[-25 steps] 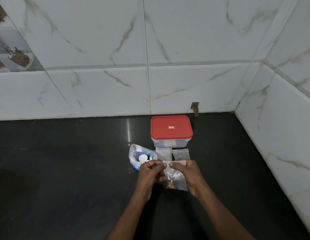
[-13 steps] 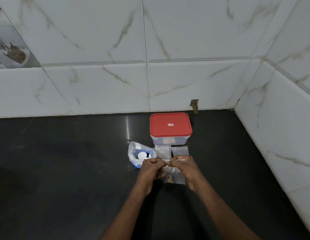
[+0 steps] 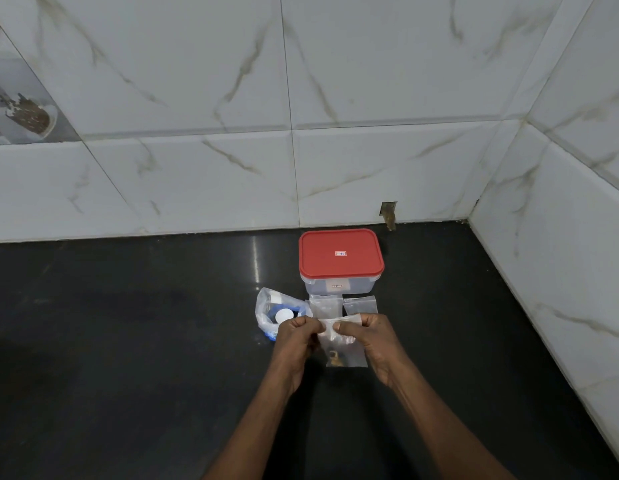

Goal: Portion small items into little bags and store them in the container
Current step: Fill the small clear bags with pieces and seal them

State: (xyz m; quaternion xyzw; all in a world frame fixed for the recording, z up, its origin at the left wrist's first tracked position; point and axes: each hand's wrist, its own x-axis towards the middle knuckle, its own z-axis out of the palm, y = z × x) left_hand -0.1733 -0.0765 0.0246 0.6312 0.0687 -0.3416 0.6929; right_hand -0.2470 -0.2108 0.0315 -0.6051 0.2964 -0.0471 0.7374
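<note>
Head view: pinching the top edge of a little clear bag (image 3: pixel 348 353) between left hand (image 3: pixel 296 337) and right hand (image 3: pixel 372 336), fingers curled tight on it, over the black counter (image 3: pixel 128 341). Brown bits (image 3: pixel 334 359) low inside. Just beyond, empty bags (image 3: pixel 325 304), then the red-lidded container (image 3: pixel 341 258), closed.
</note>
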